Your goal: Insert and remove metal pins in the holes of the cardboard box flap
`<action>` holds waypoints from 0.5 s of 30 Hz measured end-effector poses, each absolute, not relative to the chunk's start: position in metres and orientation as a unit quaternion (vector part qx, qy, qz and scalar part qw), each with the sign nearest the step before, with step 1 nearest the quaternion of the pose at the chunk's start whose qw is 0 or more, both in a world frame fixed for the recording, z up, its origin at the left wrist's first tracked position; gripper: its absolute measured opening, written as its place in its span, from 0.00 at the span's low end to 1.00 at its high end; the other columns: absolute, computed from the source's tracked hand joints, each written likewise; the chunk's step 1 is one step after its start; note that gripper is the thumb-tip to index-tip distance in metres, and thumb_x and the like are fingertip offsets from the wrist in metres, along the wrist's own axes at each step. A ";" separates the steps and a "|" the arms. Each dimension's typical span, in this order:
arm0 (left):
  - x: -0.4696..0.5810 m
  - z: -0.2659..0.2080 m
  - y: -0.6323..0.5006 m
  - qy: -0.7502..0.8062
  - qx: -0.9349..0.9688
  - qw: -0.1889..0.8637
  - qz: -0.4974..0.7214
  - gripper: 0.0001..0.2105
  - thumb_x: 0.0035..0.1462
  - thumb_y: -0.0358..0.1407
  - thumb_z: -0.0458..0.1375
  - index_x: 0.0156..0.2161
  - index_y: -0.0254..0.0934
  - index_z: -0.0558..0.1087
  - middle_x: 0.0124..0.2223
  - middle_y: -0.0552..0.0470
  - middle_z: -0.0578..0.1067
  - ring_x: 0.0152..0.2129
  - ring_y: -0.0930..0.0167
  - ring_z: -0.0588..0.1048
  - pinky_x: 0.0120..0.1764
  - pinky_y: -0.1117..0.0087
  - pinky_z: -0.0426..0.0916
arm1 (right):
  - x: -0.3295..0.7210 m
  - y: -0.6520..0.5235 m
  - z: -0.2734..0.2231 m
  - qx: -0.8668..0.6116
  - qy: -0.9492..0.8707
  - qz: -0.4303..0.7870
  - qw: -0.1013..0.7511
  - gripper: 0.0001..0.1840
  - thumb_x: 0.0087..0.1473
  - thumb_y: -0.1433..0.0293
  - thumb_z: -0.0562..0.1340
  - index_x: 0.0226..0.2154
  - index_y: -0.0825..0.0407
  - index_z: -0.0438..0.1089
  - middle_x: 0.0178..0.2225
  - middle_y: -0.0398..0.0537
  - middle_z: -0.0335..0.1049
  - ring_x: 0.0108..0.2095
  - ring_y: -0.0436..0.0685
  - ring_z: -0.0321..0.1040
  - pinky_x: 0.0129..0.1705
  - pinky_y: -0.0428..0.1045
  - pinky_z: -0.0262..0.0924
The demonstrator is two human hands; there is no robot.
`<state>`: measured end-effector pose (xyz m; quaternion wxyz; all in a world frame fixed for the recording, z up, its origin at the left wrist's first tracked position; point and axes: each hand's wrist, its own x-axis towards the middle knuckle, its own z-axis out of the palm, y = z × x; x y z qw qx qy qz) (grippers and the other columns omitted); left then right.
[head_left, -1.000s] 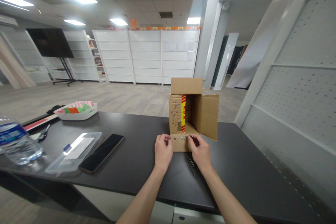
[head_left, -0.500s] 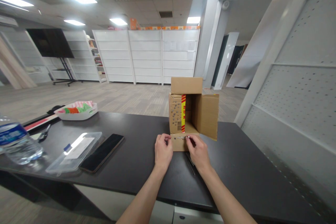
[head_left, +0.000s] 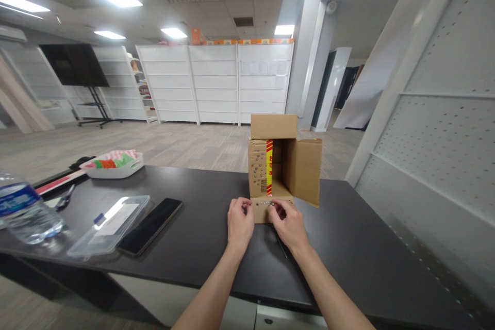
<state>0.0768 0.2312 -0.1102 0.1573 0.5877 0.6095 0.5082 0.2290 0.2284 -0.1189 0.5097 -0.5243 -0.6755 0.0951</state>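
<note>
A cardboard box (head_left: 301,170) stands on its side on the dark table, its opening toward me and its flaps spread. Small round metal-looking pieces dot its left flap (head_left: 257,185), and a short row of them (head_left: 265,203) lies along the lower flap (head_left: 261,215). At that flap's left edge rests my left hand (head_left: 241,220), fingers curled together; whatever they pinch is hidden or too small. My right hand (head_left: 286,220) pinches at the right end of the row, over the lower flap. Thin dark rods (head_left: 281,245) lie partly under my right hand.
To the left are a black phone (head_left: 150,226), a clear plastic case (head_left: 110,226) and a water bottle (head_left: 29,211). A white basket (head_left: 116,170) with coloured cloth sits at the back left. A perforated white panel (head_left: 436,113) rises along the right side.
My right hand has shifted slightly left along the row on the lower flap, covering more of it and of the rods. My left hand has stayed in place.
</note>
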 end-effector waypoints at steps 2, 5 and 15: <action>0.077 -0.110 0.231 0.610 0.588 0.156 0.508 0.08 0.53 0.28 0.51 0.32 0.38 0.72 0.34 0.51 0.71 0.32 0.70 0.72 0.39 0.69 0.67 | 0.229 0.227 -0.118 -0.523 -0.679 0.091 0.507 0.15 0.57 0.61 0.57 0.39 0.52 0.73 0.31 0.48 0.74 0.30 0.55 0.68 0.37 0.50 0.62; 0.077 -0.111 0.231 0.609 0.589 0.154 0.509 0.08 0.53 0.28 0.51 0.32 0.38 0.72 0.34 0.51 0.71 0.32 0.70 0.72 0.39 0.69 0.67 | 0.230 0.225 -0.117 -0.524 -0.682 0.091 0.502 0.17 0.58 0.59 0.57 0.40 0.52 0.74 0.31 0.48 0.74 0.29 0.55 0.67 0.37 0.50 0.62; 0.078 -0.109 0.231 0.609 0.585 0.156 0.512 0.08 0.53 0.28 0.51 0.32 0.38 0.72 0.33 0.51 0.71 0.31 0.70 0.72 0.38 0.69 0.66 | 0.231 0.226 -0.118 -0.530 -0.659 0.105 0.523 0.18 0.61 0.58 0.54 0.39 0.51 0.72 0.36 0.51 0.75 0.33 0.56 0.69 0.39 0.51 0.62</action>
